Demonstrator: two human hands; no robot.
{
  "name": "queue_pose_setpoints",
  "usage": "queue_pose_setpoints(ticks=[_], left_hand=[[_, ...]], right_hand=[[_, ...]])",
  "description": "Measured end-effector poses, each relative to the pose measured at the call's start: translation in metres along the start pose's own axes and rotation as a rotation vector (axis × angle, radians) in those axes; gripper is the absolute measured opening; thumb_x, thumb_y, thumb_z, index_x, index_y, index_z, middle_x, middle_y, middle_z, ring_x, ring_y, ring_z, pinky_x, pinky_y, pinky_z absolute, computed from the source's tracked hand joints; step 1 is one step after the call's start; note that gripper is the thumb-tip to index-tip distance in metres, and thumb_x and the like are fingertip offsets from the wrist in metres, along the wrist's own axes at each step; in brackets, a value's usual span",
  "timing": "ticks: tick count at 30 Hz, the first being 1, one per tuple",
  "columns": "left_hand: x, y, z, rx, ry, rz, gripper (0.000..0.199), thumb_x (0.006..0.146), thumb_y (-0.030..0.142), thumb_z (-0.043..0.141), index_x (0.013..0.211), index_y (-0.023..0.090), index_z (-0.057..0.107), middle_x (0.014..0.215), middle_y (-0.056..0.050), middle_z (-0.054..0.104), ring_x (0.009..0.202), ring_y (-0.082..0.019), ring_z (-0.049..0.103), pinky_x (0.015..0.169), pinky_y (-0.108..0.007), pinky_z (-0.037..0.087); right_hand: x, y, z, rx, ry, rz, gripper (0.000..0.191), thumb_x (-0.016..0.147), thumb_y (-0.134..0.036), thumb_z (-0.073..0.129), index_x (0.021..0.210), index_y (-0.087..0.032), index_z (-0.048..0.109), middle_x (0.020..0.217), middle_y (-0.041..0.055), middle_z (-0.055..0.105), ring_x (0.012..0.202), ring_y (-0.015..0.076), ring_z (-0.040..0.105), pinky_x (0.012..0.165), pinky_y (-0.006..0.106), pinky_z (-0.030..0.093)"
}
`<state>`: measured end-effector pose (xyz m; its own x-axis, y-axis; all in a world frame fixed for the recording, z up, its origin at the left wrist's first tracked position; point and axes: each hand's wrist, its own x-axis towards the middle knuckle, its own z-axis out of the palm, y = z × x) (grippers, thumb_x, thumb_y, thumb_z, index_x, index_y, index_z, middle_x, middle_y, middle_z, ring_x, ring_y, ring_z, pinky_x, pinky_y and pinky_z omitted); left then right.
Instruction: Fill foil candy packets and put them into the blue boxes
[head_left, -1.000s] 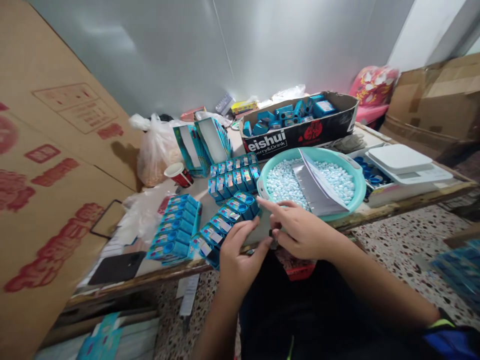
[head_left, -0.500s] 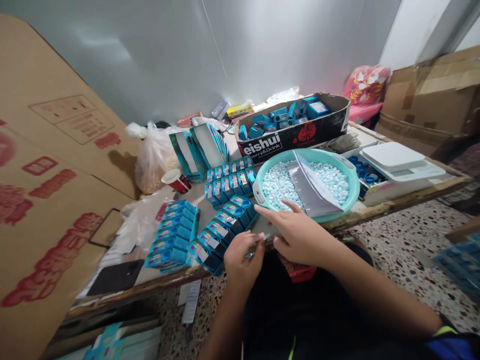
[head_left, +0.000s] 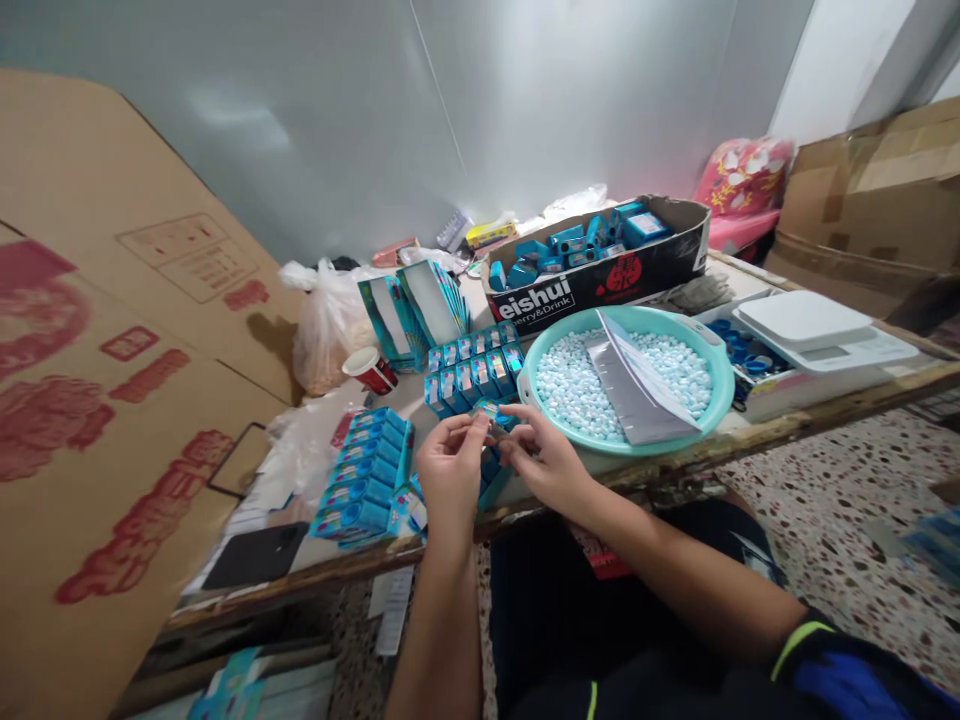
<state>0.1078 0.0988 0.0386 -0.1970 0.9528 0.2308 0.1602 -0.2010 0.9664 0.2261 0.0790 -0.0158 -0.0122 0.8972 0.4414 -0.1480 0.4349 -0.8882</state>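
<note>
My left hand [head_left: 454, 460] is closed in a pinch over the row of small blue boxes near the table's front edge. Close beside it, my right hand [head_left: 551, 465] has its fingers bent in at the same spot. A small dark item shows between the fingertips, too small and blurred to name. Beneath my hands the front blue boxes are partly hidden. Another row of blue boxes [head_left: 367, 475] lies to the left, and upright blue boxes [head_left: 474, 378] stand behind. Right of my hands is a turquoise basin [head_left: 531, 385] of pale blue-white pellets with a paper booklet [head_left: 637, 395] in it.
A black carton [head_left: 600, 285] of blue containers stands at the back. A white scale [head_left: 806, 325] sits at right by a tray of dark blue parts. A paper cup [head_left: 370, 370], a plastic bag [head_left: 330, 325] and a dark flat phone-like slab [head_left: 255, 555] are at left, beside a large cardboard box [head_left: 172, 400].
Both hands have moved up and forward, from the table edge to above the front blue boxes. My right hand's extended fingers have curled in towards my left. The view has shifted slightly.
</note>
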Motion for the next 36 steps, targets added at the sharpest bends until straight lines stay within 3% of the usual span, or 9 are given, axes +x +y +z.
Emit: queue_pose_setpoints(ticks=[3, 6, 10, 15, 18, 25, 32, 36], left_hand=[[0.015, 0.001, -0.006, 0.113, -0.012, 0.062, 0.028, 0.071, 0.043, 0.080, 0.075, 0.018, 0.069, 0.069, -0.001, 0.068, 0.064, -0.016, 0.064, 0.060, -0.024, 0.048], [0.025, -0.001, -0.005, 0.108, -0.036, 0.032, 0.027, 0.065, 0.039, 0.081, 0.073, 0.019, 0.064, 0.068, 0.000, 0.067, 0.065, -0.016, 0.063, 0.062, -0.025, 0.048], [0.034, -0.010, 0.001, 0.101, -0.031, -0.064, 0.040, 0.059, 0.033, 0.082, 0.091, 0.019, 0.063, 0.070, -0.001, 0.069, 0.066, -0.018, 0.066, 0.062, -0.026, 0.049], [0.049, -0.025, -0.002, 0.333, -0.047, 0.029, 0.029, 0.069, 0.040, 0.076, 0.085, 0.016, 0.071, 0.076, -0.007, 0.073, 0.071, -0.021, 0.069, 0.066, -0.029, 0.050], [0.055, -0.032, -0.005, 0.419, -0.033, 0.052, 0.033, 0.069, 0.036, 0.078, 0.097, 0.018, 0.073, 0.077, -0.007, 0.076, 0.068, -0.021, 0.068, 0.064, -0.028, 0.049], [0.051, -0.031, -0.006, 0.528, -0.060, 0.046, 0.047, 0.079, 0.041, 0.073, 0.118, 0.016, 0.072, 0.090, -0.011, 0.079, 0.064, -0.020, 0.067, 0.058, -0.027, 0.048], [0.045, -0.028, -0.005, 0.743, -0.071, 0.011, 0.034, 0.087, 0.029, 0.068, 0.118, 0.017, 0.075, 0.100, -0.011, 0.080, 0.095, -0.025, 0.074, 0.082, -0.032, 0.055], [0.042, -0.028, -0.003, 0.810, -0.083, -0.012, 0.033, 0.089, 0.027, 0.067, 0.119, 0.018, 0.075, 0.105, -0.011, 0.079, 0.096, -0.026, 0.075, 0.084, -0.035, 0.057]], right_hand=[[0.005, 0.006, 0.006, 0.074, 0.016, -0.007, 0.036, 0.098, -0.036, 0.053, 0.131, -0.024, 0.047, 0.070, -0.0040, 0.057, 0.061, 0.0160, 0.056, 0.057, 0.029, 0.046], [0.007, 0.014, 0.008, 0.061, 0.050, 0.051, 0.034, 0.098, -0.036, 0.053, 0.129, -0.024, 0.054, 0.070, -0.0037, 0.057, 0.058, 0.0147, 0.053, 0.057, 0.029, 0.045], [0.008, 0.029, 0.009, -0.010, 0.092, 0.103, 0.037, 0.096, -0.032, 0.050, 0.131, -0.024, 0.060, 0.067, -0.0042, 0.056, 0.059, 0.0142, 0.051, 0.059, 0.028, 0.044], [0.012, 0.046, 0.018, 0.034, 0.129, 0.130, 0.053, 0.087, -0.021, 0.051, 0.140, -0.022, 0.052, 0.066, -0.0057, 0.056, 0.057, 0.0134, 0.050, 0.059, 0.027, 0.043], [0.016, 0.055, 0.022, 0.097, 0.127, 0.161, 0.062, 0.083, -0.016, 0.050, 0.145, -0.022, 0.044, 0.066, -0.0064, 0.056, 0.058, 0.0141, 0.052, 0.058, 0.027, 0.044], [0.017, 0.064, 0.021, 0.168, 0.141, 0.075, 0.057, 0.085, -0.019, 0.054, 0.141, -0.020, 0.045, 0.065, -0.0062, 0.056, 0.059, 0.0141, 0.054, 0.062, 0.028, 0.046], [0.012, 0.087, 0.019, 0.355, 0.091, 0.160, 0.072, 0.087, -0.033, 0.063, 0.153, -0.023, 0.035, 0.062, -0.0075, 0.052, 0.053, 0.0122, 0.048, 0.047, 0.023, 0.036], [0.008, 0.090, 0.022, 0.361, 0.084, 0.140, 0.076, 0.088, -0.037, 0.062, 0.156, -0.026, 0.031, 0.063, -0.0078, 0.050, 0.053, 0.0116, 0.045, 0.046, 0.022, 0.033]])
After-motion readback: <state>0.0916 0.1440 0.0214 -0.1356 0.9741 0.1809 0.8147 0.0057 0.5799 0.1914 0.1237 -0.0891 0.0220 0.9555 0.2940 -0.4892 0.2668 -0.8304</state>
